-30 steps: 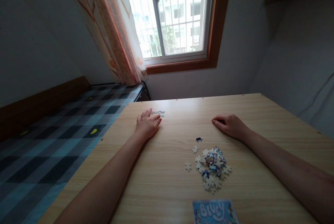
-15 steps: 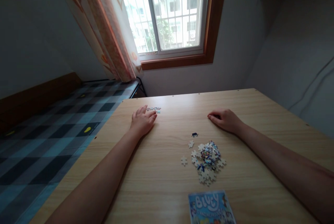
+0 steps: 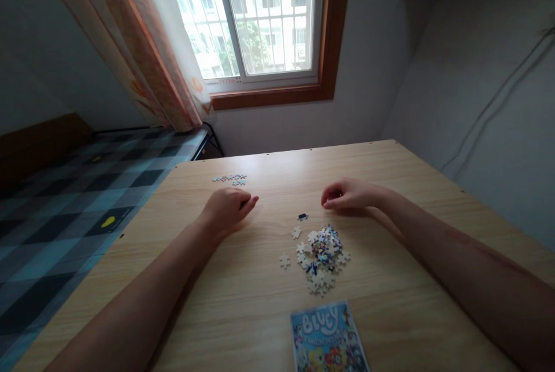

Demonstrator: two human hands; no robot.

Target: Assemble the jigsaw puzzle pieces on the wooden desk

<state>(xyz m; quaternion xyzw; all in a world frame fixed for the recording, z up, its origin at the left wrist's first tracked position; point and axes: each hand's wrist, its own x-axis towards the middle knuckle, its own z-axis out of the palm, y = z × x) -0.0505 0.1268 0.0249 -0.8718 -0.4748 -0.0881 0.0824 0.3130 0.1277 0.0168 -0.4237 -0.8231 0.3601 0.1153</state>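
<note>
Puzzle pile (image 3: 323, 256), near side of right hand (image 3: 340, 194): cream, multicoloured. Single piece (image 3: 302, 217) left of same hand: near-black. Counter (image 3: 243, 314): pale tan woodgrain. Bedspread (image 3: 130, 187) left of left hand (image 3: 228, 207): black-grey-teal check.

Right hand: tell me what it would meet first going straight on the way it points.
Probably the left hand: the right hand points across the tabletop roughly toward it, though depth is unclear.

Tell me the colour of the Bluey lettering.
The Bluey lettering is white; the head view shows it best.
</note>
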